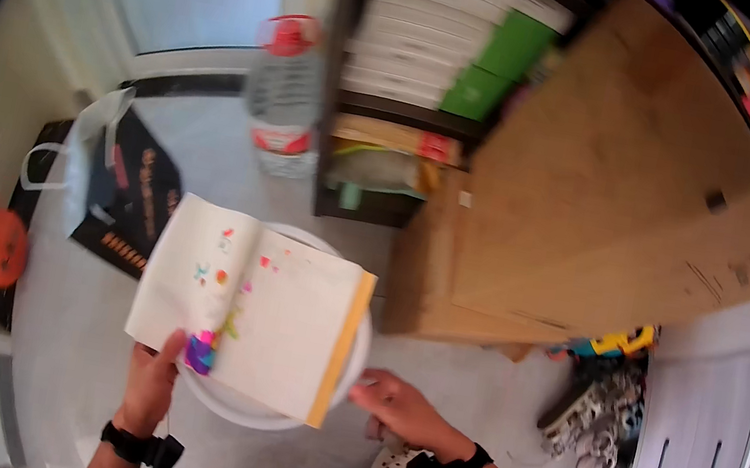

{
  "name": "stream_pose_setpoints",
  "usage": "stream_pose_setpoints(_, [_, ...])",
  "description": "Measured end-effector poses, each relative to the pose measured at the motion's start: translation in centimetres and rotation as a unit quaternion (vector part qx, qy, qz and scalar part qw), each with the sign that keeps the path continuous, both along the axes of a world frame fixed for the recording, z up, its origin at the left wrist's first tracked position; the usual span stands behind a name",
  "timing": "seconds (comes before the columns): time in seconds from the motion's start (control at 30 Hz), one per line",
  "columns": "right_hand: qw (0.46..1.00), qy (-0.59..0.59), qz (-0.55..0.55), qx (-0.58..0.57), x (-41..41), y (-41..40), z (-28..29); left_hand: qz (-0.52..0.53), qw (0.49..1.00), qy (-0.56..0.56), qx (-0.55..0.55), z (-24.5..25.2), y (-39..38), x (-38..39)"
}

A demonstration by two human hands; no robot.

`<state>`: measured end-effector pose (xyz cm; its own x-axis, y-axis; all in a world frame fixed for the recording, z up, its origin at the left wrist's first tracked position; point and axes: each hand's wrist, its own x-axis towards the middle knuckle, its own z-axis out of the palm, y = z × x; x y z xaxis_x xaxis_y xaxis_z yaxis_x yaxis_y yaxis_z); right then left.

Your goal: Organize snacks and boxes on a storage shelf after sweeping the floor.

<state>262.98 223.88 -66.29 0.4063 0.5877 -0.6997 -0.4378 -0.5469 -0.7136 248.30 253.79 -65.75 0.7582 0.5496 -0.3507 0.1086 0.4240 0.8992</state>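
Note:
An open book (293,324) with cream pages, small coloured drawings and a yellow strip along its right edge lies tilted above a round white stool or lid (355,372). My left hand (154,375) grips its lower left page edge, thumb on top, beside a purple and pink patch near the fold. Right of the book, my right hand (402,406) is off the pages with its fingers curled; a small thing may be between thumb and forefinger, but blur hides it. Both wrists wear black straps with small boxes.
A large cardboard box (611,199) stands at the right, near shoes (595,449) and a pale cabinet (685,449). Ahead are a big clear plastic bottle (286,100) and a dark shelf with white drawers (422,41). A black paper bag (136,194) and an orange ball or balloon (3,248) are at the left.

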Motion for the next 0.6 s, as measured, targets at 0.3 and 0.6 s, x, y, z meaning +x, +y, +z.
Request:
stream_pose_setpoints(0.3, [0.984,0.153,0.010,0.086,-0.2,2.6,0.4,-0.040,0.998,0.037,0.036,-1.2,3.1,6.8])
stream_pose_setpoints(0.6, [0.979,0.056,-0.185,0.058,1.0,3.2,0.2,-0.049,0.999,0.020,0.004,-0.7,0.5,9.2])
